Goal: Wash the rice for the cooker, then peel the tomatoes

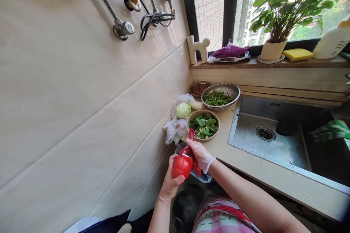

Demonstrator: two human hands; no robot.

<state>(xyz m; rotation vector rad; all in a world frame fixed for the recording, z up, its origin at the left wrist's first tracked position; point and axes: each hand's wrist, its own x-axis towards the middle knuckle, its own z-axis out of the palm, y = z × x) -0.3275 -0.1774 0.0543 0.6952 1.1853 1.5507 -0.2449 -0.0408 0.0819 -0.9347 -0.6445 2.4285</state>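
In my left hand (171,182) is a round red tomato (182,166), with my fingers and thumb wrapped about its side. My right hand (200,153), in a clear thin glove, is closed around a red peeler (191,134). The peeler's blade rests against the top of the tomato. A strip of red peel (197,169) hangs beside the tomato, below my right hand. Under both hands is a bin lined with a dark bag (205,177), partly hidden by them.
A basket of leafy greens (203,125) stands on the counter just beyond my hands. Behind it are a colander of green beans (218,98), a bowl of reddish-brown pieces (199,89) and a bagged cabbage (183,110). A steel sink (251,120) lies to the right; a tiled wall rises left.
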